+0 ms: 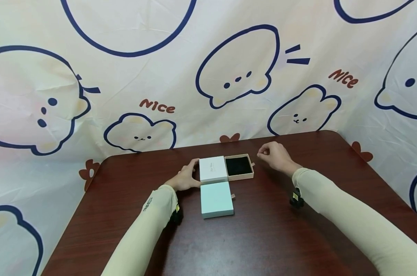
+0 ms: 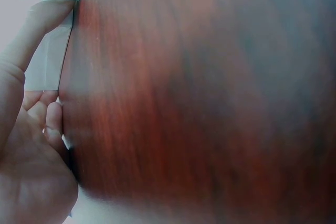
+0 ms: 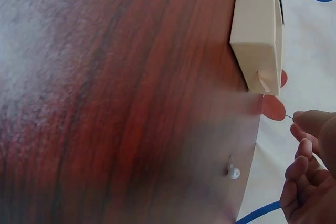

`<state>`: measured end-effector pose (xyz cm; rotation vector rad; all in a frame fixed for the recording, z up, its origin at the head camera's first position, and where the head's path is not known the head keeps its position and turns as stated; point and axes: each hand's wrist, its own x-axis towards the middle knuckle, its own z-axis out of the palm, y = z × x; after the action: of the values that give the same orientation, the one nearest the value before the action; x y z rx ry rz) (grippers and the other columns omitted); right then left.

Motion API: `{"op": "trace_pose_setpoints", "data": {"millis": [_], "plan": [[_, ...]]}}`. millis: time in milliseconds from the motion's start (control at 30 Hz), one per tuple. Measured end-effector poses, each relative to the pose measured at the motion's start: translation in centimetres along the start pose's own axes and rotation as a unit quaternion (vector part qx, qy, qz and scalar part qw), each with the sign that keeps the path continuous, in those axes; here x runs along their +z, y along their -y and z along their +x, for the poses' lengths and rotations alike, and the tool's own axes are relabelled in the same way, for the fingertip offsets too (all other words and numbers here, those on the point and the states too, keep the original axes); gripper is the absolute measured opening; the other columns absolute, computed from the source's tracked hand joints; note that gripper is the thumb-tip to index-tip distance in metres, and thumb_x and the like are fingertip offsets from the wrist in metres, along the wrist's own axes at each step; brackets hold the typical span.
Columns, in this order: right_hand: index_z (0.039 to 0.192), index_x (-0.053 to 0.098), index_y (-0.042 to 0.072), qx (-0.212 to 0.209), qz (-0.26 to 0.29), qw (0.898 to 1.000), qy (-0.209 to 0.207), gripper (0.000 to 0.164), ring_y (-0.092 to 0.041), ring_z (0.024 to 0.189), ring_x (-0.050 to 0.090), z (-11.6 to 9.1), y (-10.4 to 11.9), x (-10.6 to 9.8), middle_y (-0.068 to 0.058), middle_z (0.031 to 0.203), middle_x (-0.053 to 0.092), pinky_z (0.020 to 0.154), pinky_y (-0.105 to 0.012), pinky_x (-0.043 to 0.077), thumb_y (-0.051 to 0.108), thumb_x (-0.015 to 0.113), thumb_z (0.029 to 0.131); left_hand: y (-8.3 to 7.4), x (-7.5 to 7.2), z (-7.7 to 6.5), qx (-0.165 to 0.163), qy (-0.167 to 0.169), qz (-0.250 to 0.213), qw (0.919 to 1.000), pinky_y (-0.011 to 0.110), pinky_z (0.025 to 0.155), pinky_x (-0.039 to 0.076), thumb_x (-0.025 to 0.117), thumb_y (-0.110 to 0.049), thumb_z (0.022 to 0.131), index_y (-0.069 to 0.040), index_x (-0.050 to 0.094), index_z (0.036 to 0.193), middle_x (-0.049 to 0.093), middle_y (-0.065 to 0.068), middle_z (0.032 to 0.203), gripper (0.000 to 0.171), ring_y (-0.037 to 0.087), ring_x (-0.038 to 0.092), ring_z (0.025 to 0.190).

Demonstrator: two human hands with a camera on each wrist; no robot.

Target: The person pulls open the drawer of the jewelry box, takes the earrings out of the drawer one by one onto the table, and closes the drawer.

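My left hand (image 1: 185,178) holds the white box sleeve (image 1: 213,169) by its left end, thumb at the near edge and fingers at the far edge. Out of the sleeve's right side sticks a cream drawer (image 1: 239,167) with a black lining and a small ribbon tab. Right of the drawer, my right hand (image 1: 275,155) is raised with thumb and forefinger pinched together. In the right wrist view a thin pin (image 3: 289,116) pokes out between those fingertips; the rest of it is hidden. A small pearl-like piece (image 3: 234,173) with a thin pin shows below the drawer.
A closed mint-green box (image 1: 216,200) with a ribbon tab lies just in front of the white sleeve. Everything sits on a dark red-brown wooden table (image 1: 263,237). A printed cloth (image 1: 229,122) hangs behind the table and along its sides.
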<state>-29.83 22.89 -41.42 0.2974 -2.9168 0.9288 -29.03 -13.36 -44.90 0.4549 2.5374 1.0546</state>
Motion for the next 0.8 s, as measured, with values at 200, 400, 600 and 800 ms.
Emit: {"op": "trace_pose_setpoints", "data": {"millis": [200,400,600,800], "plan": [[0.094,0.074,0.005,0.009,0.003,1.0,-0.006,0.014,-0.019,0.072,0.053,-0.1,-1.0,0.2,-0.007,0.082,0.063,0.064,-0.03,0.042,0.018,0.068,0.096,0.0,0.1,0.0,0.001,0.0,-0.001,1.0,0.063,0.116,0.024,0.08,-0.022,0.088,-0.015,0.016,0.16,0.023,0.015,0.165,0.097,0.039,0.033,0.145],[0.096,0.075,0.005,0.017,0.001,1.0,-0.006,0.015,-0.02,0.072,0.052,-0.2,-1.9,0.2,-0.008,0.082,0.062,0.063,-0.03,0.042,0.018,0.067,0.097,0.1,0.1,0.1,0.002,-0.001,0.002,1.0,0.062,0.116,0.023,0.08,-0.022,0.088,-0.015,0.016,0.16,0.023,0.014,0.165,0.097,0.039,0.033,0.144],[0.097,0.075,0.005,0.023,-0.007,1.0,-0.002,0.016,-0.021,0.076,0.053,-0.4,-2.2,0.2,-0.008,0.083,0.062,0.066,-0.031,0.042,0.018,0.067,0.097,0.1,0.1,0.1,0.0,0.0,0.002,1.0,0.062,0.117,0.022,0.079,-0.021,0.088,-0.015,0.015,0.161,0.022,0.014,0.165,0.097,0.039,0.032,0.145],[0.096,0.075,0.005,0.026,-0.01,1.0,0.004,0.015,-0.021,0.075,0.052,-0.7,-2.5,0.3,-0.007,0.081,0.06,0.066,-0.031,0.041,0.018,0.067,0.097,0.0,0.1,0.1,0.0,-0.002,0.003,1.0,0.062,0.116,0.022,0.08,-0.022,0.088,-0.015,0.016,0.161,0.023,0.014,0.165,0.098,0.039,0.033,0.144]]}}
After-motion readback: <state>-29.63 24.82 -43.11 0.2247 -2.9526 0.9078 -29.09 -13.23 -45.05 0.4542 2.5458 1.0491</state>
